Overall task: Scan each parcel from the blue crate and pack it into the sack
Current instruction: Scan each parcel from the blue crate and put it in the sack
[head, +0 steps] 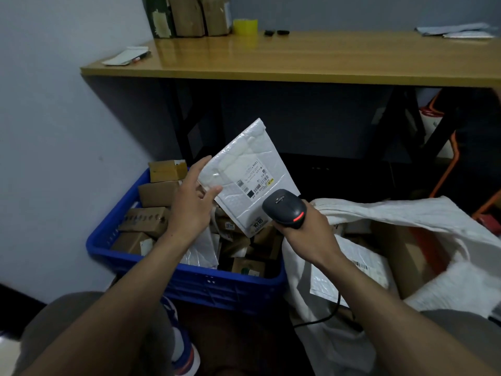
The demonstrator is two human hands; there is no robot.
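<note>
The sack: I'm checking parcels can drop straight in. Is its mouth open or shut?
Open. The sack has its rim spread wide beside the blue crate, and a white mailer and a cardboard box show inside.

Parcel-handling back room, blue crate (pixel 217 289) heaped with cardboard parcels (pixel 154 195), white sack (pixel 406 213) of mailers (pixel 360 270), barcode scanner (pixel 284 207), wooden table (pixel 298 58) bearing taped boxes (pixel 189 17) and yellow tape roll (pixel 245 26)

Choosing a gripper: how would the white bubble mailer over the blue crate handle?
White bubble mailer: probably fairly stiff, standing unbent, pinched at one edge by the left hand; likely light too. Its glossy skin may slip.
</note>
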